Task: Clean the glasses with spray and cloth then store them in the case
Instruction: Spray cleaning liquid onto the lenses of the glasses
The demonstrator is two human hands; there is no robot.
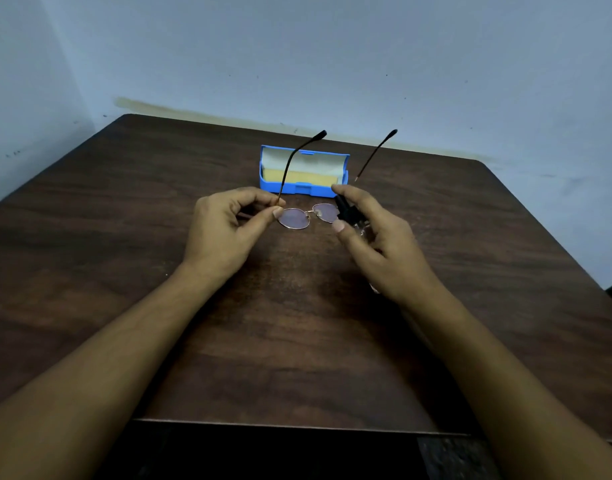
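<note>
Thin metal-framed glasses (295, 218) are held above the wooden table (89, 237), lenses toward me and both temple arms pointing up and away. My left hand (224, 230) pinches the frame at its left hinge between thumb and fingers. My right hand (373, 237) grips a small clear spray bottle with a black nozzle (344, 211), the nozzle right beside the right lens and my index finger lying on top of it. Behind the glasses an open blue case (304, 188) stands on the table, with a yellow cloth (304, 177) lying inside it.
A pale wall runs behind the table's far edge. The table's near edge is just below my forearms, with a dark floor beyond it. Bare wood lies left and right of my hands.
</note>
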